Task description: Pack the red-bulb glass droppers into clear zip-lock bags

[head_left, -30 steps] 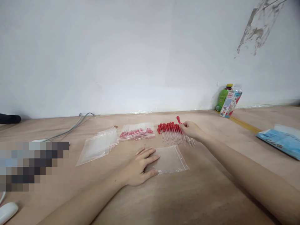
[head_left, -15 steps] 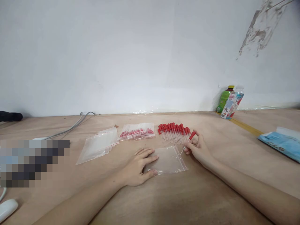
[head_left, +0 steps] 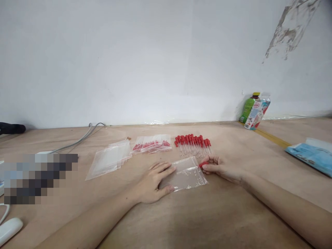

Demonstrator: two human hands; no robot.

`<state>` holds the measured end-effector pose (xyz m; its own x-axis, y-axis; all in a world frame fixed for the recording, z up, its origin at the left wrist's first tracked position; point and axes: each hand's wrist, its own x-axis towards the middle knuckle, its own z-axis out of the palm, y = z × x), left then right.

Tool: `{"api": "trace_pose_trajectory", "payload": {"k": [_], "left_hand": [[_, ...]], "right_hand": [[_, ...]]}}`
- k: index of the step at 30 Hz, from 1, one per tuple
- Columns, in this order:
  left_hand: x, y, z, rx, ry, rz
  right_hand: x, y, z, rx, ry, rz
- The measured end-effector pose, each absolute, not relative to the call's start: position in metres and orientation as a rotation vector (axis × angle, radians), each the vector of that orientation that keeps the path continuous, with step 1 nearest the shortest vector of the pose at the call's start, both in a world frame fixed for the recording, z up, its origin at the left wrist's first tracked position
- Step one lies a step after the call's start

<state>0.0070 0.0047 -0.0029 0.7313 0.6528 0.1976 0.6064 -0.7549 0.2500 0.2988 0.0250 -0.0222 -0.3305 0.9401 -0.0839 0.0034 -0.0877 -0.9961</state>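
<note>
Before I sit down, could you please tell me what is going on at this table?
One person is working with both hands. The left hand lies spread on a clear zip bag, while the fingers of the right hand pinch a red-bulbed dropper at the bag's zip end; its tube seems to reach into the bag. Beyond lie a row of similar droppers, bags with red bulbs inside and a fanned stack of clear bags.

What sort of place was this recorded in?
Probably a simple indoor workspace: a wood-coloured tabletop against a pale wall, with clear bags and red-topped droppers laid out on it. Whether home or workshop, I can't tell.
</note>
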Motion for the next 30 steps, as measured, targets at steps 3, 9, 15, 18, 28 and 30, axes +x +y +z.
{"api": "trace_pose_trajectory", "payload": {"k": [3, 9, 15, 18, 28, 30], "left_hand": [[0.007, 0.005, -0.003, 2.777, 1.021, 0.382], [0.007, 0.004, -0.002, 2.796, 1.045, 0.342], [0.007, 0.005, -0.002, 2.799, 1.047, 0.341], [0.008, 0.005, -0.002, 2.794, 1.046, 0.336], [0.007, 0.005, -0.004, 2.771, 1.029, 0.373], [0.007, 0.006, -0.004, 2.753, 1.025, 0.39]], "right_hand": [[0.301, 0.025, -0.017, -1.145, -1.637, 1.543], [0.285, 0.024, -0.016, -1.11, -1.804, 1.405], [0.288, 0.022, -0.013, -1.112, -1.646, 1.387], [0.285, 0.019, -0.012, -0.947, -1.632, 1.34], [0.278, 0.022, -0.021, -0.905, -1.638, 1.483], [0.281, 0.026, -0.021, -0.93, -1.686, 1.455]]}}
